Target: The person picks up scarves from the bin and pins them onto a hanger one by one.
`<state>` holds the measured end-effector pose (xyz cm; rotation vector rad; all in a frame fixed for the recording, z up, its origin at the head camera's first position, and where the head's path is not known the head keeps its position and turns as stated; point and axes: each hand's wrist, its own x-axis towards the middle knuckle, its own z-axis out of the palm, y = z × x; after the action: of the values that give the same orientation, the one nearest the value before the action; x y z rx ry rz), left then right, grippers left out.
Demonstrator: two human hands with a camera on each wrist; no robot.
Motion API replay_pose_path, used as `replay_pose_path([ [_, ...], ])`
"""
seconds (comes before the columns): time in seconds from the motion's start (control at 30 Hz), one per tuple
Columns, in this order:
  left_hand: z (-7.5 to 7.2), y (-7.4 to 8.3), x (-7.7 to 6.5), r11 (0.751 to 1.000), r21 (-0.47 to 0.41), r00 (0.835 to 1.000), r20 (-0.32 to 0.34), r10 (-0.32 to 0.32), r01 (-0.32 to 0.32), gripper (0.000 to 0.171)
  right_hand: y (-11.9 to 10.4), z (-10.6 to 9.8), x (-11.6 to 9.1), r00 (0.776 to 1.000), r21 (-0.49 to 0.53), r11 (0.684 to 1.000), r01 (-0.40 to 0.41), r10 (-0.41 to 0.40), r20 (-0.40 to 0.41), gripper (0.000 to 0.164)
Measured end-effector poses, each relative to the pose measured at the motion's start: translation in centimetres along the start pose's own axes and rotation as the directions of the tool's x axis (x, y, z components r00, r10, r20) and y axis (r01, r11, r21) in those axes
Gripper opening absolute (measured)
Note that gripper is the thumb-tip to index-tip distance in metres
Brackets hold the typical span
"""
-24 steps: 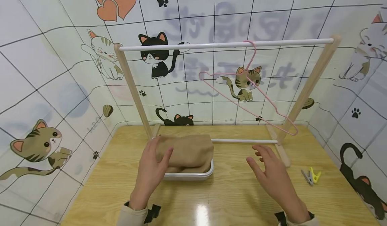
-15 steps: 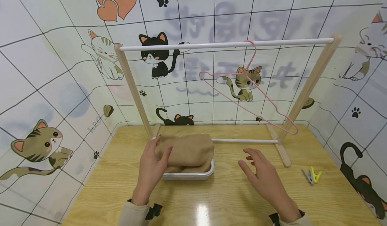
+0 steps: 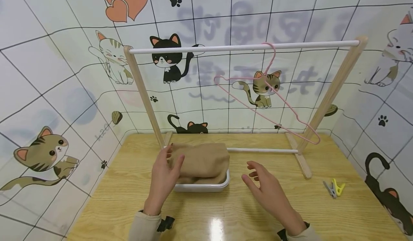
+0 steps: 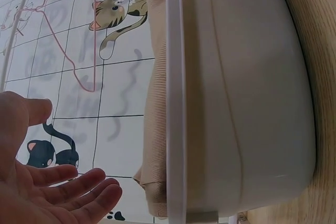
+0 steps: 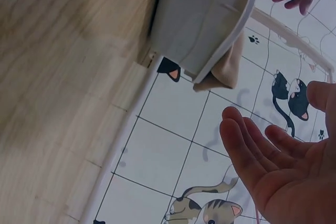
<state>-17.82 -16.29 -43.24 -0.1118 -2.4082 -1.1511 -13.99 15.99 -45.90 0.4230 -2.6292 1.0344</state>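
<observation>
In the head view, a soft brown cloth [image 3: 201, 160] lies folded in a glossy white tub [image 3: 201, 188] with rounded corners, on a wood-grained table [image 3: 226, 216]; the left hand [image 3: 162, 178] hides the tub's left end, its thumb spread from loosely bent fingers, holding nothing; the right hand [image 3: 267, 189], just as relaxed and unladen, hovers right of the tub, apart from it; a thin pink hanger [image 3: 265, 75] hooks over the white bar of a wooden rack [image 3: 206, 48]; grey and yellow pegs [image 3: 334, 189] lie to the right; both sleeves are cut off below.

In the left wrist view, the cloth looks finely ribbed along the tub's rim; a gap parts it from the left fingers; the palm is cropped.

In the right wrist view, a cloth corner pokes past the rim; the right hand is cropped, the left partly out of frame.
</observation>
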Motion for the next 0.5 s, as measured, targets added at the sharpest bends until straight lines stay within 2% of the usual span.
replay_pose_path([
  [0.33, 0.1, -0.3, 0.2, 0.999, -0.020, 0.999, 0.035, -0.030, 0.031, 0.059, -0.3, 2.0, 0.4, 1.000, 0.024, 1.000, -0.007, 0.007, 0.017, 0.047],
  [0.5, 0.3, -0.5, 0.2, 0.999, -0.009, 0.999, 0.036, -0.034, 0.034, 0.060, -0.5, 2.8, 0.7, 0.998, 0.046, 0.997, -0.056, 0.054, 0.043, 0.047],
])
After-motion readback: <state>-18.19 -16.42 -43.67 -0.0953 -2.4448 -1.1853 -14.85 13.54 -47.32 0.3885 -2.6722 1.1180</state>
